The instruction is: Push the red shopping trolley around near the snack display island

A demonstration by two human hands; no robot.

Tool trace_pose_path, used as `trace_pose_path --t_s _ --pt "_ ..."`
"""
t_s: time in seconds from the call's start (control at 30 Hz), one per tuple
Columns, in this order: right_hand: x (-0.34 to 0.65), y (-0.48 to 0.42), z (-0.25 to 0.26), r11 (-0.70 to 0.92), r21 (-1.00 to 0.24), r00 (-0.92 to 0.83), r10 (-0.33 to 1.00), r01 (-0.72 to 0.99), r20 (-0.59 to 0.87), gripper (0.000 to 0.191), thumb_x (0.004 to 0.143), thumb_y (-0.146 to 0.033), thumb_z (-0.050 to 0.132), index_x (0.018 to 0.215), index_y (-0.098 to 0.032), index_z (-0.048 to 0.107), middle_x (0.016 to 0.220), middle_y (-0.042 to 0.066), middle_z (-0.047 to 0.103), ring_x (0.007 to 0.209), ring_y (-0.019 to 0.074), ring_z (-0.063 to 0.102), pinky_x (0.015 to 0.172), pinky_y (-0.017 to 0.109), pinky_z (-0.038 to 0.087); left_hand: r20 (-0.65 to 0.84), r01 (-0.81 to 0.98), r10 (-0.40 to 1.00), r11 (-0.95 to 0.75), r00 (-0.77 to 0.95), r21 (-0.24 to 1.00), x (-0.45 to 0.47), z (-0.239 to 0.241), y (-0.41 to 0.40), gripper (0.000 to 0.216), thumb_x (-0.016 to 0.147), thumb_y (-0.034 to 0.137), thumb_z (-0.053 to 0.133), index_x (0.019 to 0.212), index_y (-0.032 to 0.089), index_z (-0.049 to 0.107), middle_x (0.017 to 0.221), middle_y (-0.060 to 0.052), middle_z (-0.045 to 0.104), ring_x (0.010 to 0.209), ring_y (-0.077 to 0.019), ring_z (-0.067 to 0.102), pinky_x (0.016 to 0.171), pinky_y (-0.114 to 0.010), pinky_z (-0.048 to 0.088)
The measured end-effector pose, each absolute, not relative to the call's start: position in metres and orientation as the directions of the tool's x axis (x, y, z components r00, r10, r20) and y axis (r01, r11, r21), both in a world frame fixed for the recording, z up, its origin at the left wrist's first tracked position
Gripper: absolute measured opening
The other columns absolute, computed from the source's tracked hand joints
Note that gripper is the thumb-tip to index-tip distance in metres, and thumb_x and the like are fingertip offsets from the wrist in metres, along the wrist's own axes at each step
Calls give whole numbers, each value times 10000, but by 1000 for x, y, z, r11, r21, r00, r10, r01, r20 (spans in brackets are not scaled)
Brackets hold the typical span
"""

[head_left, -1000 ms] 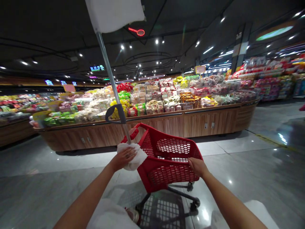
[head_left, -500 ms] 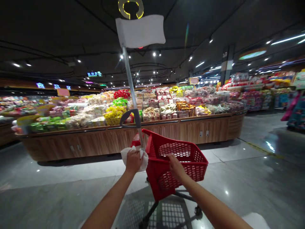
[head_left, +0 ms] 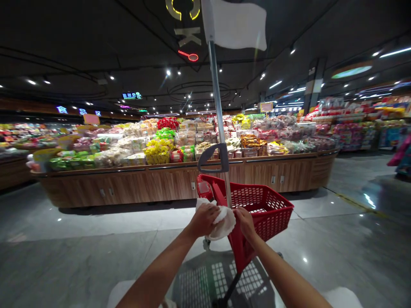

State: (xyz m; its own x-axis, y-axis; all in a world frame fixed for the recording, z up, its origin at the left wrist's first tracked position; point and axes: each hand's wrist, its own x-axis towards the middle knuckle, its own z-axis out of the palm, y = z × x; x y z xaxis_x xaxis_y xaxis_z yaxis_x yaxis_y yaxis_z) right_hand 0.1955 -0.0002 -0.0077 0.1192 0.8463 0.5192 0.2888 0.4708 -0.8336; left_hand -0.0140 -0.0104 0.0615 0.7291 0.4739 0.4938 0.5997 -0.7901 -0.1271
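Observation:
A red shopping cart (head_left: 272, 220) stands before me, its basket toward the right and its handle end toward the left. My left hand (head_left: 204, 219) is closed on a crumpled white cloth (head_left: 224, 224), which lies against the cart's near handle end. My right hand (head_left: 244, 221) is closed round the cart's near rim, beside the foot of the pole; its fingertips are partly hidden. From the cart rises a metal pole (head_left: 215, 94) with a grey loop-shaped grip (head_left: 213, 158) and a white flag-shaped board (head_left: 240, 25) at its top.
Behind the cart runs a long wooden display counter (head_left: 154, 184), heaped with packaged goods (head_left: 160, 149). More stocked shelves (head_left: 349, 132) stand at the right, near a column (head_left: 314, 87). The shiny grey floor (head_left: 96, 252) spreads around the cart.
The cart and pole have shifted right in view. My left hand has moved right with the cloth. My right hand has come along the rim to near the pole, close to the left hand.

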Motion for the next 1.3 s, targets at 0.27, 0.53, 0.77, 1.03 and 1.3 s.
trace_pose_path --t_s 0.27,0.53,0.77,1.03,1.3 --pt "256 -13 -4 400 -905 198 884 145 423 522 779 -651 469 593 -205 665 706 73 676 711 222 588 733 343 479 444 513 470 -858 763 28 -21 79 23 315 897 199 502 1188 181 623 1277 -91 616 1197 -214 540 1071 -368 403" --pt "290 -9 -14 340 -933 206 911 114 358 487 743 -629 499 649 -186 678 727 79 698 707 238 615 704 353 497 508 661 610 -744 608 102 18 86 33 304 903 290 508 1148 186 656 1185 -80 667 1127 -229 583 1030 -408 436" --pt "311 -1 10 335 -876 264 862 346 433 454 769 -561 443 810 -182 688 915 116 695 911 269 609 829 388 475 417 484 420 -873 806 -56 32 87 7 700 736 674 626 1269 221 587 1353 -111 563 1231 -303 513 1080 -457 370" --pt "246 -42 54 330 -553 142 751 765 644 313 919 -354 341 1006 -212 606 999 91 670 887 207 609 751 298 441 490 512 442 -859 751 -10 31 73 9 410 882 360 521 1267 236 587 1299 -59 614 1172 -231 566 1065 -381 406" --pt "218 -41 69 194 -229 -80 900 954 428 460 953 -472 388 698 -215 671 698 67 704 630 164 624 548 260 274 517 904 795 -419 319 86 -48 77 42 317 905 286 433 1086 178 671 964 -101 723 902 -258 671 795 -379 526"
